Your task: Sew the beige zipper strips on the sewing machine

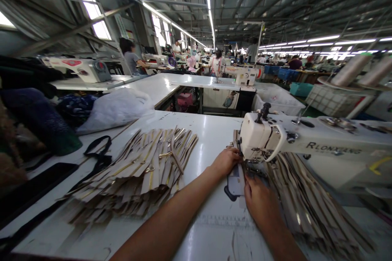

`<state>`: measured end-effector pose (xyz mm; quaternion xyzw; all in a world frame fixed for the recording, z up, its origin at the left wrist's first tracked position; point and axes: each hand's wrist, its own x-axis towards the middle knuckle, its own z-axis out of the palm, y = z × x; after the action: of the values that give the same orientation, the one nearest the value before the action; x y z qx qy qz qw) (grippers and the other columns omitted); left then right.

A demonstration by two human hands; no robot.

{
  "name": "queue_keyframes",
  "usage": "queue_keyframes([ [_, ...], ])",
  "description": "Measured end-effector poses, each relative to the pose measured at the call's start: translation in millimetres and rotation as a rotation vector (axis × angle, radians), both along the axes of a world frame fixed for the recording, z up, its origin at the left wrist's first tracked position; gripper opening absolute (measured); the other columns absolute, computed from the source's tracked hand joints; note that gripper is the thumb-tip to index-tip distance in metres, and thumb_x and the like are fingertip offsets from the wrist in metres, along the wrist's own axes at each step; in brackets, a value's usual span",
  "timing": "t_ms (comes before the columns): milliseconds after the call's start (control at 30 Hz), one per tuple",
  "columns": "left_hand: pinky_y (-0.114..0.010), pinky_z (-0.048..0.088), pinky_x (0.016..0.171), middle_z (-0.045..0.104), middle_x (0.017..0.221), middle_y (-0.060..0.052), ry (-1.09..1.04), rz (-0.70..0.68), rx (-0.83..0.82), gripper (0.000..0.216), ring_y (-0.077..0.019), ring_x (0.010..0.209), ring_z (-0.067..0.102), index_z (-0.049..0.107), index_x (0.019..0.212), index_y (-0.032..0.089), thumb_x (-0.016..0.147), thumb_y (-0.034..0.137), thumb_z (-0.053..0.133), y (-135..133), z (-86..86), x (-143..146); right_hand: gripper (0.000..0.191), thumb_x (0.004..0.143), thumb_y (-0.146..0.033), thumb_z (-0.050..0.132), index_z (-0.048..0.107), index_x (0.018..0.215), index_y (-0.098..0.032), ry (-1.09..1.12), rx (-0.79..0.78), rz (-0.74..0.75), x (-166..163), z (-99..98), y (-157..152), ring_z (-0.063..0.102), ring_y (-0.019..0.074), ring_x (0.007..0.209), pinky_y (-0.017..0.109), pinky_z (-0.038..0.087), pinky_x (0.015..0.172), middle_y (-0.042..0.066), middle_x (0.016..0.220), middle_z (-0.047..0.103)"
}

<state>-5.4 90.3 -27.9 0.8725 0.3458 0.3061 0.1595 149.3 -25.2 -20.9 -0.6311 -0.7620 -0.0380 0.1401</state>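
Note:
A beige zipper strip (pixel 236 135) runs under the head of the white sewing machine (pixel 255 136), partly hidden by it. My left hand (pixel 226 161) is closed at the strip's left side, close to the needle area, its fingertips partly covered. Just in front of the presser foot, my right hand (pixel 260 196) has its fingers bent and pressed together at the near end of the strip. A large heap of beige zippers (pixel 153 167) with gold teeth and pulls lies left of my arms. More zippers (pixel 303 195) hang in a bundle beneath the machine arm.
A white plastic bag (pixel 118 108), a black strap (pixel 99 149) and dark cloth lie at the left. Thread cones (pixel 350 71) stand at the right. Beyond the table are a white bin (pixel 280 100), another sewing machine (pixel 245 75) and several people at work.

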Motion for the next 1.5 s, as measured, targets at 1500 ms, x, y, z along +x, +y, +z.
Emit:
queue_keyframes([
  [1500,-0.033,0.044,0.094,0.068,0.103,-0.007,0.034,0.043,-0.011,0.02,-0.0224,0.101,0.058,0.076,0.086,0.019,0.09,0.019,0.056,-11,4.7,1,0.033,0.09,-0.015,0.042,0.071,0.105,-0.015,0.094,-0.002,0.025,4,1.9,-4,0.069,0.0202,0.081,0.028,0.051,0.071,0.01,0.093,0.074],
])
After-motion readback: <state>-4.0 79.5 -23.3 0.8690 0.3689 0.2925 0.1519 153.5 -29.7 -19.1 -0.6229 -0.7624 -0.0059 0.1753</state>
